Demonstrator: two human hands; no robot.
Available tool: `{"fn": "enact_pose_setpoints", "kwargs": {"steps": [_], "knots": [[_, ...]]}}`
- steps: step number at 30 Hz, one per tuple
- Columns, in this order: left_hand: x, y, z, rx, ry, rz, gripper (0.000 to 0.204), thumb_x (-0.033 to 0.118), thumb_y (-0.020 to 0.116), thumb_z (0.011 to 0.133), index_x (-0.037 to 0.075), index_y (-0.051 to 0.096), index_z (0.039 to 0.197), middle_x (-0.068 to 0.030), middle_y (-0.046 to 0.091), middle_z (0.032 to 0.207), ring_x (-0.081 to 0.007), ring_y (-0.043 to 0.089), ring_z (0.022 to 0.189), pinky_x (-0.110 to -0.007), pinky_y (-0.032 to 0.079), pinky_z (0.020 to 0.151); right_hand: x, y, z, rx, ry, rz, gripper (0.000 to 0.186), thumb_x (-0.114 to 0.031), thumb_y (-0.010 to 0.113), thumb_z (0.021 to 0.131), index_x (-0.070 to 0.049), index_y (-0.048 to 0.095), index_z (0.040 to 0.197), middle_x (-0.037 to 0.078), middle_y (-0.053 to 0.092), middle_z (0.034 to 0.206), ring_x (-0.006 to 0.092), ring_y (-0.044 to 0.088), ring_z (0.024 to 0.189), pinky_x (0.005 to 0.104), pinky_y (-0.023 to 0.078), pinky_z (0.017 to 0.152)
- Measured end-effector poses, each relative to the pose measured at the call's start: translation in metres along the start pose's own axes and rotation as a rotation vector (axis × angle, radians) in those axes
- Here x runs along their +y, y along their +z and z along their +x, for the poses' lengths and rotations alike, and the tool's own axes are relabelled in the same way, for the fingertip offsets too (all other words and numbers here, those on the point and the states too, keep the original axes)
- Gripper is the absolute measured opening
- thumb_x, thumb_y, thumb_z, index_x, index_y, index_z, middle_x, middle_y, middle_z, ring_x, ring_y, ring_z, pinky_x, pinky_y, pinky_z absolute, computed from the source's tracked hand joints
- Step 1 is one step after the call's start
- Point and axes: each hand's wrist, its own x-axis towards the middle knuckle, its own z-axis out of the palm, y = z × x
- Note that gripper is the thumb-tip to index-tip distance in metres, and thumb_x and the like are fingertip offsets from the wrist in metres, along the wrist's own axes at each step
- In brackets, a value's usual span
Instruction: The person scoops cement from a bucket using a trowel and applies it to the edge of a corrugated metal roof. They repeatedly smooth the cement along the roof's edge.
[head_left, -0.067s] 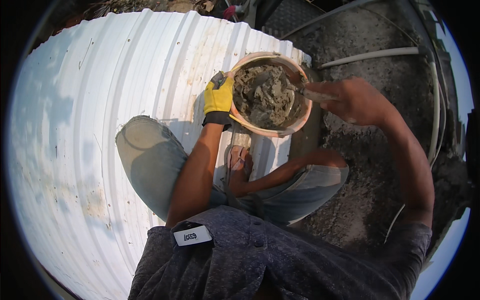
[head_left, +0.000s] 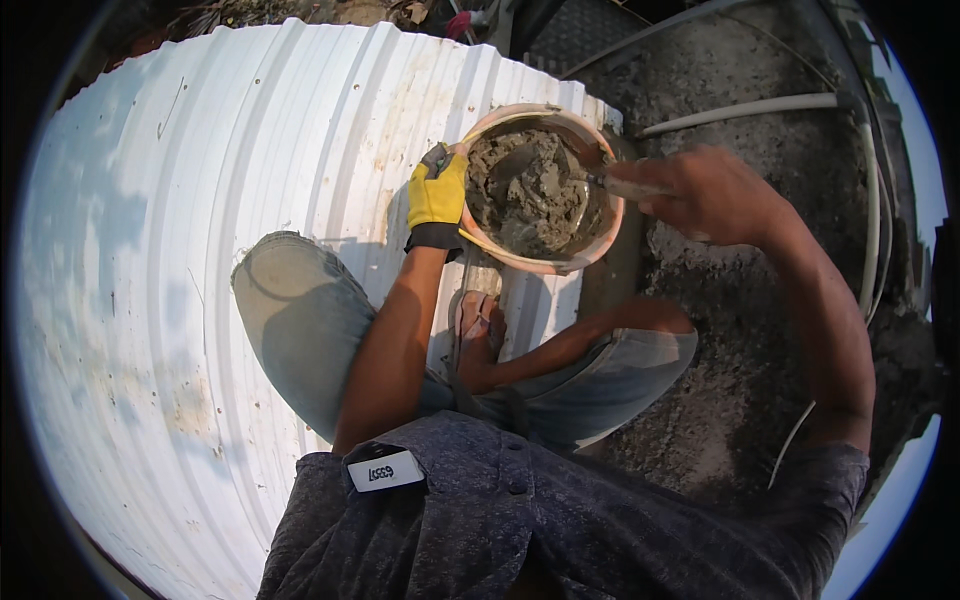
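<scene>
Moved slightly outward from the bucket [head_left: 553, 267] since the earlier frame, the bare right hand [head_left: 715, 195] is at its right side, fingers wrapped round the handle of a tool [head_left: 637, 188] that reaches over the rim. Its far end is hard to make out against the grey mixture [head_left: 545, 195] inside the bucket. At the bucket's left, the gloved left hand [head_left: 437, 190] clasps the rim, unmoved. The mixture's surface differs, with a dark patch now showing toward the bucket's upper left.
</scene>
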Motion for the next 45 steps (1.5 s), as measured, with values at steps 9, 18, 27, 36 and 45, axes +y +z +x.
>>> {"fn": "enact_pose_setpoints", "kwargs": {"steps": [9,18,27,36,45], "knots": [[-0.002,0.01,-0.003,0.062,0.023,0.041,0.044,0.035,0.072,0.086,-0.002,0.066,0.109,-0.01,0.07,0.101,-0.0171,0.063,0.091,-0.03,0.048,0.083,-0.008,0.112,0.07,-0.146,0.046,0.062,0.04,-0.021,0.062,0.079,-0.012,0.067,0.118,0.021,0.069,0.087,0.0379,0.067,0.086,0.0469,0.052,0.08],[0.007,0.008,-0.01,0.094,0.022,0.009,0.042,0.031,0.073,0.087,-0.002,0.065,0.112,-0.0064,0.069,0.097,-0.0137,0.062,0.086,-0.028,0.049,0.078,-0.005,0.165,0.044,-0.271,0.942,1.887,0.033,-0.03,0.051,0.098,-0.003,0.054,0.116,0.008,0.058,0.071,0.0069,0.041,0.039,0.022,0.03,0.033],[-0.002,-0.004,-0.004,0.072,0.019,-0.003,0.043,0.029,0.072,0.087,-0.003,0.063,0.115,-0.0078,0.07,0.096,-0.013,0.063,0.082,-0.026,0.049,0.075,0.02,0.063,-0.023,-0.079,0.379,0.818,0.048,-0.02,0.056,0.091,-0.007,0.052,0.137,0.01,0.062,0.071,0.0162,0.058,0.05,0.0284,0.044,0.044],[0.009,0.01,-0.007,0.068,-0.031,-0.112,0.042,0.027,0.072,0.088,-0.005,0.063,0.114,-0.007,0.069,0.097,-0.0113,0.062,0.084,-0.024,0.049,0.076,0.047,0.077,0.035,-0.045,0.052,-0.209,0.046,-0.018,0.063,0.083,-0.016,0.057,0.129,0.017,0.07,0.091,0.0347,0.068,0.079,0.0472,0.054,0.073],[0.008,0.013,-0.007,0.134,0.009,0.004,0.045,0.031,0.073,0.087,-0.005,0.063,0.113,-0.0089,0.069,0.093,-0.0136,0.063,0.085,-0.027,0.049,0.077,-0.029,0.189,0.089,-0.011,0.504,0.738,0.034,-0.021,0.058,0.087,-0.002,0.056,0.115,0.017,0.064,0.074,0.0299,0.065,0.064,0.0425,0.053,0.056]]}}
